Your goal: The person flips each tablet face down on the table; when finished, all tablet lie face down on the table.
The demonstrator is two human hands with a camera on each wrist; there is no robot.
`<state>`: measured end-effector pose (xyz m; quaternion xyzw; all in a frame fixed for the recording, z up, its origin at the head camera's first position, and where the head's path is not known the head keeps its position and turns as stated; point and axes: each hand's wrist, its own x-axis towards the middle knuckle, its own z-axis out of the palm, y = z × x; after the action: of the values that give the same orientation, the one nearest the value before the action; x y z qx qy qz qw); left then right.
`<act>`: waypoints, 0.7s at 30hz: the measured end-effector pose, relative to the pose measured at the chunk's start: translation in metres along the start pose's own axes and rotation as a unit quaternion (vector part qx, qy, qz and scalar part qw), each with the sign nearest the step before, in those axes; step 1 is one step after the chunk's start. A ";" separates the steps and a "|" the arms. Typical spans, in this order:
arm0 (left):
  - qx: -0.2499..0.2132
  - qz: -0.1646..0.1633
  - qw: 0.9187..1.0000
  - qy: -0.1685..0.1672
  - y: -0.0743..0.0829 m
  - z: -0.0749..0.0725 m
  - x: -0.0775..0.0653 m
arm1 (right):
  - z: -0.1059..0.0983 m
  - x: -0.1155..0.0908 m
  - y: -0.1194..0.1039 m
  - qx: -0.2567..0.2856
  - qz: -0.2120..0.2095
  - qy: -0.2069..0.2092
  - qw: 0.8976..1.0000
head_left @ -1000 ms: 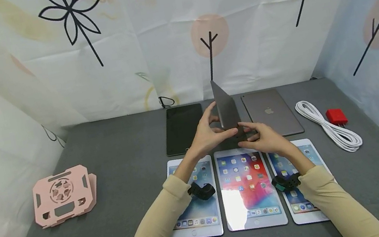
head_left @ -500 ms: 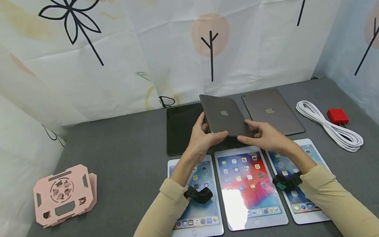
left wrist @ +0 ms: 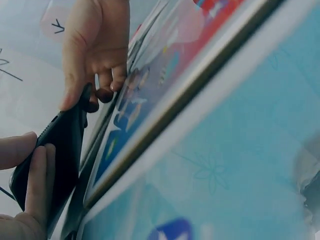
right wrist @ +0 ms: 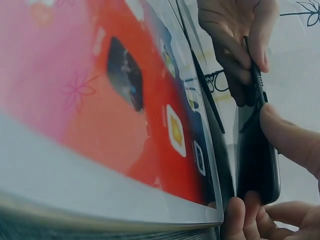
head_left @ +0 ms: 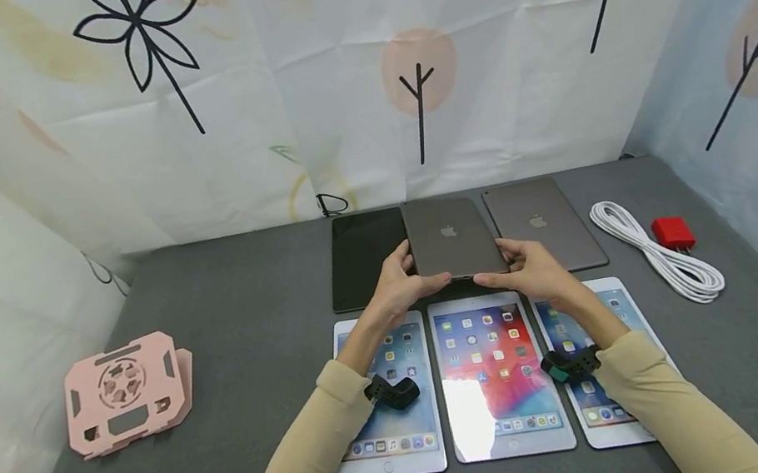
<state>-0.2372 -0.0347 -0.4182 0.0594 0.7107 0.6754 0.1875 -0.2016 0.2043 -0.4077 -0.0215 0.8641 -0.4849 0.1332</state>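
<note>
Both hands hold a dark grey tablet (head_left: 455, 238), its apple-logo back facing up, over the far row in the head view. The left hand (head_left: 397, 288) grips its near left corner, thumb along the near edge. At the near right corner the right hand (head_left: 537, 272) grips it the same way. In the left wrist view the tablet (left wrist: 65, 155) appears edge-on, with fingers (left wrist: 37, 175) of the left hand on it. The right wrist view shows the right thumb (right wrist: 285, 132) on the edge of the tablet (right wrist: 252, 155) and fingertips beneath.
Flanking the held tablet lie a black tablet (head_left: 362, 260) and a grey tablet (head_left: 547, 228). Nearer are three white tablets with lit screens, the middle one (head_left: 511, 382) below the hands. A coiled white cable (head_left: 656, 251), red charger (head_left: 671, 233) and pink stand (head_left: 125, 395) lie at the sides.
The tablet has swung from nearly edge-on to its back facing up, and has lowered toward the table. Both hands have kept their grip on it.
</note>
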 end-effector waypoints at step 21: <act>0.174 0.027 0.984 -0.037 -0.003 -0.013 0.011 | 0.005 0.008 -0.005 -0.144 0.001 0.031 0.989</act>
<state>-0.2517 -0.0432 -0.4230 0.1351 0.8080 0.5440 0.1818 -0.2090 0.1965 -0.4079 -0.0247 0.9286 -0.3556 0.1028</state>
